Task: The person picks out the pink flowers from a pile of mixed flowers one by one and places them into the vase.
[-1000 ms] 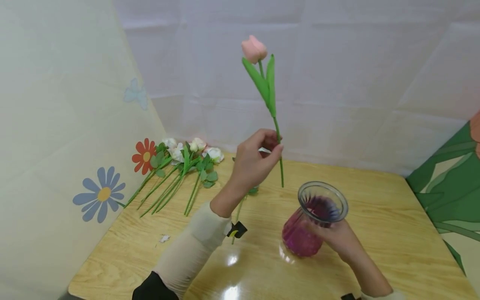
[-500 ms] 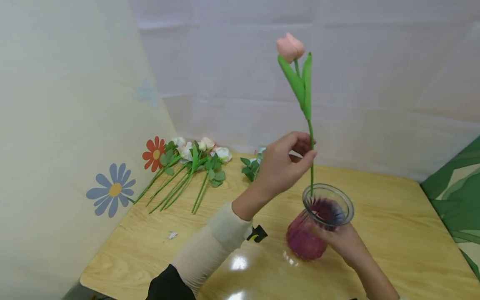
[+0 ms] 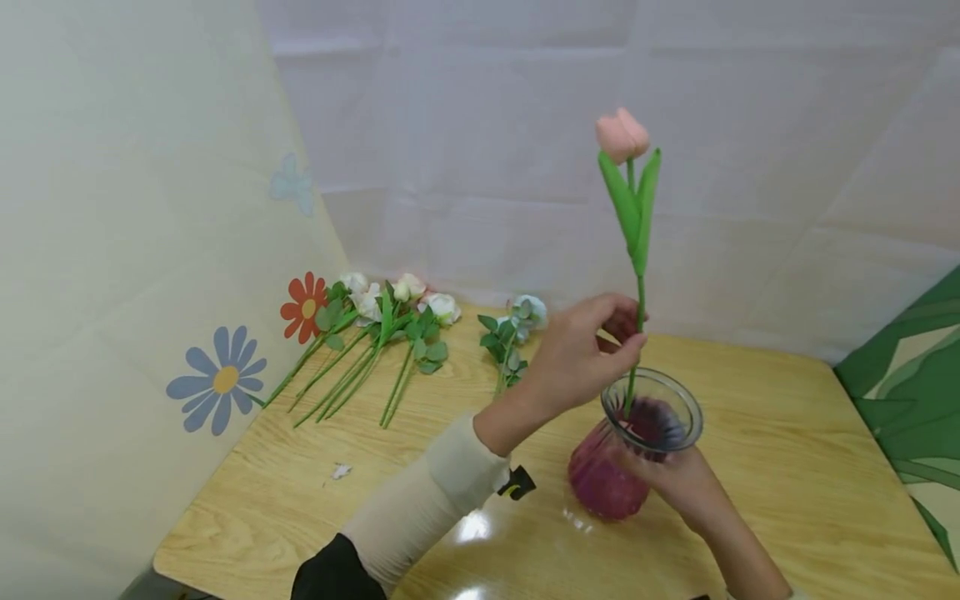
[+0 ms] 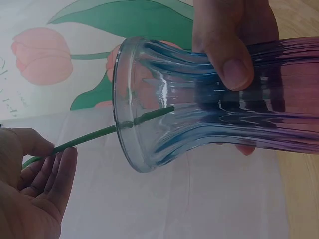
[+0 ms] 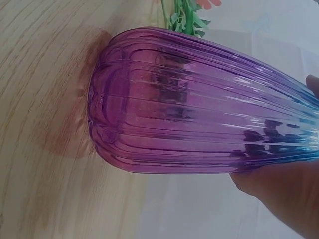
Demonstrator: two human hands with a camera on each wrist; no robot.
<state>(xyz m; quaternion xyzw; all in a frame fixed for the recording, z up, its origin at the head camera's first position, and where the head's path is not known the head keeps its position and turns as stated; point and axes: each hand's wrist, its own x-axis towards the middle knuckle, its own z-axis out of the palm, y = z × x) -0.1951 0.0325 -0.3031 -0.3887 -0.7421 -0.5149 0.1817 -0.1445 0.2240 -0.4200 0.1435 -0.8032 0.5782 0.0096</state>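
A pink tulip (image 3: pixel 622 136) with two green leaves stands nearly upright, its stem pinched between thumb and fingers of my left hand (image 3: pixel 581 350). The lower end of the green stem (image 4: pixel 154 115) is inside the mouth of a ribbed glass vase (image 3: pixel 609 475), well above its bottom. The vase shades from clear blue at the flared rim to purple-pink at the base. My right hand (image 3: pixel 686 483) grips the vase around its neck, the thumb (image 4: pixel 234 72) lying against the glass in the left wrist view. The vase tilts slightly on the table.
Several white and pale flowers (image 3: pixel 397 304) with green stems lie at the back left of the wooden table (image 3: pixel 780 467). A pale blue flower (image 3: pixel 529 310) lies behind my left forearm. A white scrap (image 3: pixel 341 471) lies on the left. Printed cloth hangs behind.
My left hand has carried the tulip rightward and then down, and the stem's end has passed from above the rim into the vase. The right hand keeps its grip on the vase.
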